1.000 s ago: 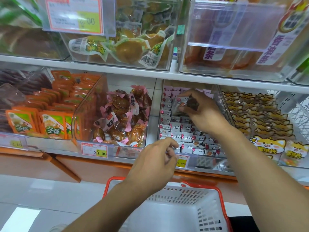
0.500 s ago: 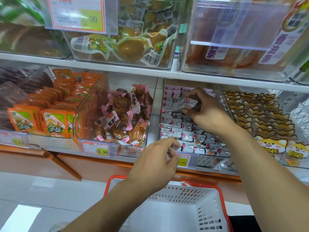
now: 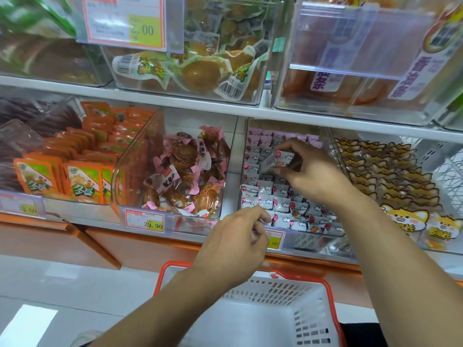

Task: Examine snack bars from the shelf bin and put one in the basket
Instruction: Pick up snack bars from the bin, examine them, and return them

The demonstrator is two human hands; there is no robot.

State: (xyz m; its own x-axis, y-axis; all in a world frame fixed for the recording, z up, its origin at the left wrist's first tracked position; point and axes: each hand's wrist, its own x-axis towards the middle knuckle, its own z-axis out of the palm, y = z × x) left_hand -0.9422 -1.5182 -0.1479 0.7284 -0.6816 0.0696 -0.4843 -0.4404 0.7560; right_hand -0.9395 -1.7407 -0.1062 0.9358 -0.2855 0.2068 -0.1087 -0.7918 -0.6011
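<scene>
One snack bar (image 3: 276, 160) was pinched above the shelf bin (image 3: 295, 236) by the right hand (image 3: 310, 171), examination apparently underway, while the left hand (image 3: 235, 244), loosely curled, held nothing; lowering into the basket (image 3: 323, 291) seemed next.

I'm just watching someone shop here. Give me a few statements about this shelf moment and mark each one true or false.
1. The right hand pinches a small snack bar above the bin of white and pink bars. True.
2. The basket below already holds several bars. False: no bar shows in the part of it that is in view.
3. The left hand grips the basket's orange handle. False: it is held near the bin's front edge, above the basket, fingers loosely curled.
4. The price tag under the brown, pink-wrapped snacks reads 29.90. True.
5. The held bar is in an orange wrapper. False: its wrapper is white and silvery.
</scene>
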